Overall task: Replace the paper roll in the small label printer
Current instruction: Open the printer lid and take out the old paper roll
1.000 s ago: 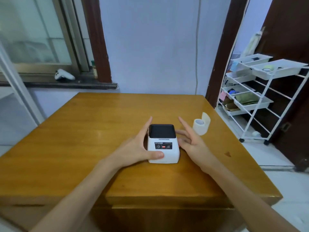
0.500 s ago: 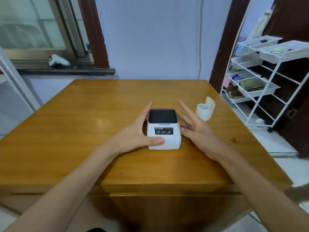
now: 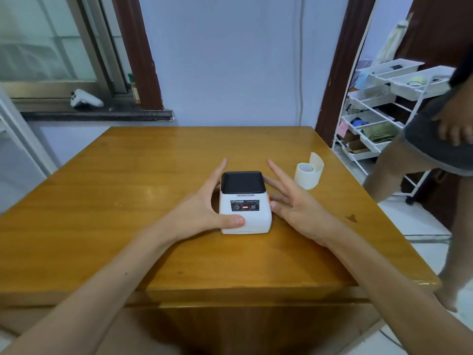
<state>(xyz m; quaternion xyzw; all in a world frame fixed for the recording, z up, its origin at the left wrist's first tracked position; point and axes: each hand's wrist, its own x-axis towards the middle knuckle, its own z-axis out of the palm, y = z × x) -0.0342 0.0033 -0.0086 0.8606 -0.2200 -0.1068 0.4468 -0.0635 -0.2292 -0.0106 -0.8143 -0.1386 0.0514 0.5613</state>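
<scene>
The left hand (image 3: 204,213) braces the label printer (image 3: 244,202) from its left side: fingers extended along the left wall, thumb pressed on the lower front face. It grips the housing only loosely, between thumb and fingers. The printer sits near the middle of the wooden table (image 3: 128,188), dark lid (image 3: 242,182) closed.

The step in hand appears to be opening the lid. Recommended procedure: keep the left hand as an anchor so the housing does not slide on the smooth tabletop. An orange tab (image 3: 267,196) shows on the right side, probably the lid release. Press it with one fingertip of the right hand, then lift the lid at its front edge. Do not pry at the dark cover.

Front panel: a brand mark reads approximately "SUPVAN"; the smaller text beside it is illegible. Below it are a power symbol, a lit orange indicator and a third icon.

The right hand (image 3: 294,208) is spread wide and holds nothing; its lower fingers touch the right wall near the tab.

The replacement paper roll (image 3: 307,175) stands on end just beyond the right hand, loose tail curling upward, within easy reach.
</scene>
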